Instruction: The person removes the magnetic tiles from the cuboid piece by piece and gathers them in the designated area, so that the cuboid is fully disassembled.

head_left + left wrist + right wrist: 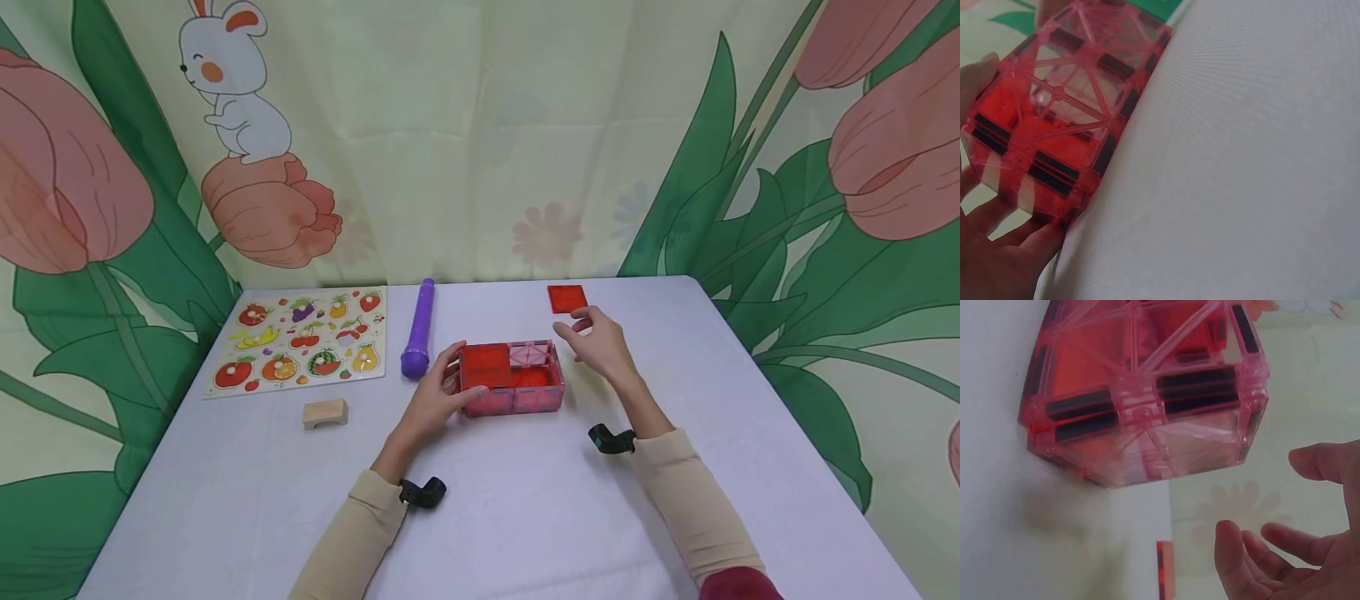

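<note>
A box of see-through red magnetic tiles stands on the table, its top covered on the left by a square red tile and uncovered on the right. My left hand grips the box's left end, thumb at the front and fingers round the far side; the left wrist view shows these fingers against the tile wall. Just right of the box, my right hand hovers in the air, fingers loosely bent and holding nothing. Beyond it lies a loose red square tile, its edge also visible in the right wrist view.
Left of the box lies a purple toy microphone. A fruit puzzle board occupies the table's back left, with a small wooden arch block in front of it. A printed curtain hangs behind the white-covered table.
</note>
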Demonstrator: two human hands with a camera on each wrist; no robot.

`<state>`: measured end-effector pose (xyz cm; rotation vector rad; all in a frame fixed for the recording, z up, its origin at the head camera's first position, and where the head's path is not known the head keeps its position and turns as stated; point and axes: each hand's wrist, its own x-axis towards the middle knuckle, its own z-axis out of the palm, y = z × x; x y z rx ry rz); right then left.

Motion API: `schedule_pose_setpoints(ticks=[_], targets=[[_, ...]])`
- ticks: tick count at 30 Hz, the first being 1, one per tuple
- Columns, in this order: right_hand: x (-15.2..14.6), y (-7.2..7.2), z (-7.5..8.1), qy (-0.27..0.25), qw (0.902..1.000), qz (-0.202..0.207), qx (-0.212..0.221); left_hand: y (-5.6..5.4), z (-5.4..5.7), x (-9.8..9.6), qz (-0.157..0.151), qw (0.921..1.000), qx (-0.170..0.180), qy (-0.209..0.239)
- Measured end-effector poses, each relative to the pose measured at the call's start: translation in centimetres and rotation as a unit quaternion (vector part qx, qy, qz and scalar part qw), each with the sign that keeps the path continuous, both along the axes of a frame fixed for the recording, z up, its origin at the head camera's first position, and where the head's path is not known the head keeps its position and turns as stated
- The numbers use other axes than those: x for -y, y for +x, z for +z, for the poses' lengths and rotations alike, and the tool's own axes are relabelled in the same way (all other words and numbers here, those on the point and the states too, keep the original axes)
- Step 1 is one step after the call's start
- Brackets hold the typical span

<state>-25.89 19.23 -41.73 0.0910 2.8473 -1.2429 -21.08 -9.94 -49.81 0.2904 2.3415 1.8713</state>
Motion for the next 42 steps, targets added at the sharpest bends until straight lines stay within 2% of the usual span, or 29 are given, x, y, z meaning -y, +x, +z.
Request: schedule_pose_setpoints(ticks=[11,22,42], targets=[[1.1,2.0,-0.6,0.006,0.9989,0.045,-0.012,0.0,-0.2,0.1,0.000,1.0000,-0.003,-0.002],[1.8,3.4,-1.3,0.026,0.9978,0.061,-0.001,0.0,-0.2,0.1,0.001,1.0000,-0.002,-0.003],[1.6,3.9,-1.6,0.036,0.9975,0.060,-0.012,-0.1,-0.1,0.0,0.004,1.0000,-0.003,-0.007]])
